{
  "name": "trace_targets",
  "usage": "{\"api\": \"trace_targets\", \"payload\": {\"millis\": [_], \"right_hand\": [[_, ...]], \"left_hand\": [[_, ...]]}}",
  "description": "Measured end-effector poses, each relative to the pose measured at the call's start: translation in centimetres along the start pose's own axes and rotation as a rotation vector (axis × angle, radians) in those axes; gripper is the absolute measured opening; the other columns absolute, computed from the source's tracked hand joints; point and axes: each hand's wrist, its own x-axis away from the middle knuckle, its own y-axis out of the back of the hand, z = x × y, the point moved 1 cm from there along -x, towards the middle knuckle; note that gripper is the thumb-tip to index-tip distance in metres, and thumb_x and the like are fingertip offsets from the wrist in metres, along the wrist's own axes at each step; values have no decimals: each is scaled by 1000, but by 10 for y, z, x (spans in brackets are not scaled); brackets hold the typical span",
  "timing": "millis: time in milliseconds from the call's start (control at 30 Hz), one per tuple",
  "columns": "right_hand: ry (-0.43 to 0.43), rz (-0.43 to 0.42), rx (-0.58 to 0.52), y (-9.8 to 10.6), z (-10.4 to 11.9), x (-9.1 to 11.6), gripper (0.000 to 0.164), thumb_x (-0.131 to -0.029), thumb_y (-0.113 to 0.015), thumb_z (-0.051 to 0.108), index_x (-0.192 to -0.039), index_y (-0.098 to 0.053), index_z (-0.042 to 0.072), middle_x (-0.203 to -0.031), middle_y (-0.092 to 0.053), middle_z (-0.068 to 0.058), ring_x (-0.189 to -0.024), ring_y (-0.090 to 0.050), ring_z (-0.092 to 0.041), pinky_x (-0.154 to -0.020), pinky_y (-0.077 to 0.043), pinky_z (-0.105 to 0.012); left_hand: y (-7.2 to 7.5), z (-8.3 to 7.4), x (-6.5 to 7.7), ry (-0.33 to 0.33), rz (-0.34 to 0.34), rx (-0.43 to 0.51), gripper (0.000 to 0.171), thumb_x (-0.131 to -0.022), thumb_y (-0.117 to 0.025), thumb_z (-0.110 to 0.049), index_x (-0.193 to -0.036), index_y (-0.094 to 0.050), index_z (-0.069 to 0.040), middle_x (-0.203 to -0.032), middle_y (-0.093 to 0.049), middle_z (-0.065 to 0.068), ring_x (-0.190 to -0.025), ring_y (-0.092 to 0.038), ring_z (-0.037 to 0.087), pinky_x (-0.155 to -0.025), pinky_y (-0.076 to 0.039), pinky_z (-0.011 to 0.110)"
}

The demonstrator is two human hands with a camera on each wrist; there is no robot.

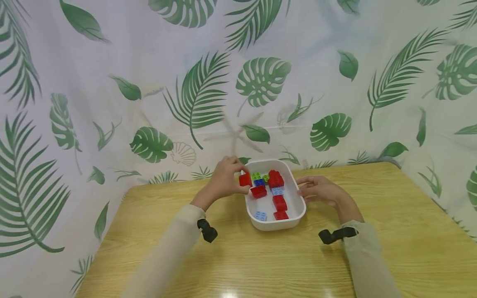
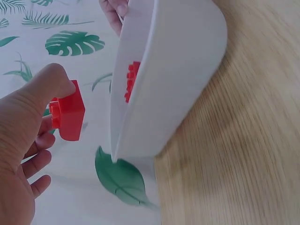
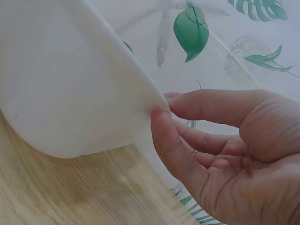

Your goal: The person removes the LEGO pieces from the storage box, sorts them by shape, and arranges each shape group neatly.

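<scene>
Just over the left rim of a white plastic bin [image 1: 277, 224], my left hand [image 1: 223, 179] pinches a red toy brick [image 2: 71, 115] between thumb and fingers. Its studs face the palm in the left wrist view. On the opposite side, my right hand [image 1: 321, 190] pinches the bin's rim with thumb and forefinger [image 3: 161, 126]. Inside the bin lie several more bricks: red ones such as a curved brick [image 1: 279, 203], a dark blue brick [image 1: 258, 182], light blue bricks [image 1: 261, 215] and lime green bricks [image 1: 256, 176].
The bin stands on a wood-grain table [image 1: 238, 265], near its back edge. Right behind the table hangs a white cloth [image 1: 208, 153] printed with green leaves. A small black camera [image 1: 207, 231] is strapped to the left wrist, another [image 1: 335, 235] to the right.
</scene>
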Motion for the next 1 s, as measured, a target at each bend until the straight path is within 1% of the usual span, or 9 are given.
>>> {"api": "trace_targets", "payload": {"millis": [67, 233, 333, 467, 600, 767, 933, 1000], "right_hand": [[2, 1, 3, 1, 0, 0, 58, -97, -67, 12, -145, -43, -7, -120, -67, -17, -100, -68, -18, -93, -59, -40], [-1, -2, 9, 1, 1, 1, 59, -96, -68, 13, -146, -43, -7, -122, -66, -18, -100, -68, -18, -93, -59, -41], [-8, -6, 6, 1, 1, 1, 58, -96, -68, 14, -146, -44, -6, -121, -66, -17, -100, -68, -18, -93, -58, -41], [1, 4, 10, 1, 1, 0, 59, -96, -68, 14, -146, -43, -7, -119, -67, -16, -100, -68, -18, -93, -58, -41], [9, 7, 0, 1, 1, 0, 59, -96, -68, 13, -146, -43, -8, -117, -68, -14, -99, -68, -18, -93, -59, -41], [7, 4, -3, 1, 1, 1, 58, -96, -68, 12, -145, -44, -8, -115, -68, -12, -99, -68, -18, -93, -59, -41], [-3, -6, -3, -1, 2, 2, 58, -96, -68, 13, -146, -44, -7, -121, -67, -17, -99, -67, -18, -93, -59, -40], [-9, -11, -4, -1, 2, 1, 58, -96, -68, 13, -145, -44, -6, -122, -67, -18, -99, -67, -19, -93, -59, -40]], "left_hand": [[4, 7, 4, 1, -9, -20, 38, -77, -87, -33, -108, -74, -15, -108, -61, 7, -107, -49, 22, -92, -44, 40], [10, 23, 14, -13, -23, -117, 39, -76, -86, -34, -108, -74, -14, -109, -60, 7, -105, -48, 23, -89, -44, 39], [12, 32, 19, -20, -16, -169, 38, -76, -85, -33, -106, -74, -13, -107, -60, 6, -104, -48, 23, -90, -44, 41], [10, 45, 25, -17, 3, -224, 39, -74, -87, -32, -105, -73, -12, -104, -58, 4, -100, -47, 22, -91, -43, 43], [4, 58, 29, -5, 7, -231, 40, -73, -89, -30, -104, -73, -11, -101, -56, 4, -97, -46, 22, -88, -41, 42], [-8, 69, 32, 16, 6, -224, 38, -76, -86, -31, -105, -73, -10, -103, -58, 6, -98, -47, 25, -84, -40, 41], [-22, 79, 31, 54, -3, -195, 38, -76, -86, -32, -106, -73, -12, -107, -59, 6, -101, -48, 26, -86, -40, 41], [-25, 81, 30, 78, 5, -180, 39, -76, -87, -33, -107, -74, -12, -109, -60, 6, -103, -48, 26, -88, -40, 42]]}}
